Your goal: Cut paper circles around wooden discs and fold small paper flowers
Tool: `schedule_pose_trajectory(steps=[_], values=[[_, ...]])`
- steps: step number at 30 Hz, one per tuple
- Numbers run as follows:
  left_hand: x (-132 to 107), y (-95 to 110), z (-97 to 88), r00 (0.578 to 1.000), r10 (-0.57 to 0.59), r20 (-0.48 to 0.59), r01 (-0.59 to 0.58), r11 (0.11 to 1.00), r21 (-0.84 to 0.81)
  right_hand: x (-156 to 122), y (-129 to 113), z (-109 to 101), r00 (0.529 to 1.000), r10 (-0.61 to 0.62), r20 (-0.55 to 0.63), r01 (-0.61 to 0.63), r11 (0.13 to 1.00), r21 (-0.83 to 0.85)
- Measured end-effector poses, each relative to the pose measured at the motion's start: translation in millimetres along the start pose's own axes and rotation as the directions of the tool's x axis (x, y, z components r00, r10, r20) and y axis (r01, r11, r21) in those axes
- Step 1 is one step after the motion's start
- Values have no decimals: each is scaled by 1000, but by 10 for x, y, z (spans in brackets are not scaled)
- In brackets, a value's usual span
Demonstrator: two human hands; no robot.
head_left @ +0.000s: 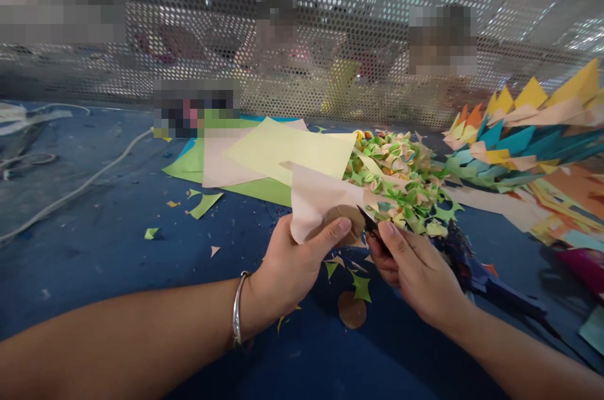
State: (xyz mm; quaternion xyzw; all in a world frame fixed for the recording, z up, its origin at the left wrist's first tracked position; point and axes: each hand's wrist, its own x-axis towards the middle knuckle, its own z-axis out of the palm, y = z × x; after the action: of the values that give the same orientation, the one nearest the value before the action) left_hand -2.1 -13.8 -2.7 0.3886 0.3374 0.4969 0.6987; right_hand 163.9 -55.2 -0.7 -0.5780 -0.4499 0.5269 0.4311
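Note:
My left hand, with a silver bangle at the wrist, pinches a pale pink sheet of paper together with a round brown cardboard disc. The thumb presses on the disc. My right hand is closed round small dark scissors, whose tip lies at the disc's right edge by the paper. Part of the scissors is hidden by the fingers. Below the hands, a second brown disc rests on the blue table, with a green paper scrap touching its upper edge.
Behind my hands lie stacked yellow and green sheets. A heap of cut paper pieces sits to their right. A dark blue glue gun and layered paper spikes are at the right. A white cord crosses the left; a perforated metal screen stands behind.

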Motion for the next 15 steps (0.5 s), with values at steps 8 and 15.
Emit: schedule_pose_trajectory(steps=[8,15], values=[[6,40,-13,1000,19,10,-19,999,41,1,-11,-17,999,-33,1,33,998,-55],[40,134,-40,991,70,114,-88,982,164,14,30,-73,995,-96,30,99,987,-127]])
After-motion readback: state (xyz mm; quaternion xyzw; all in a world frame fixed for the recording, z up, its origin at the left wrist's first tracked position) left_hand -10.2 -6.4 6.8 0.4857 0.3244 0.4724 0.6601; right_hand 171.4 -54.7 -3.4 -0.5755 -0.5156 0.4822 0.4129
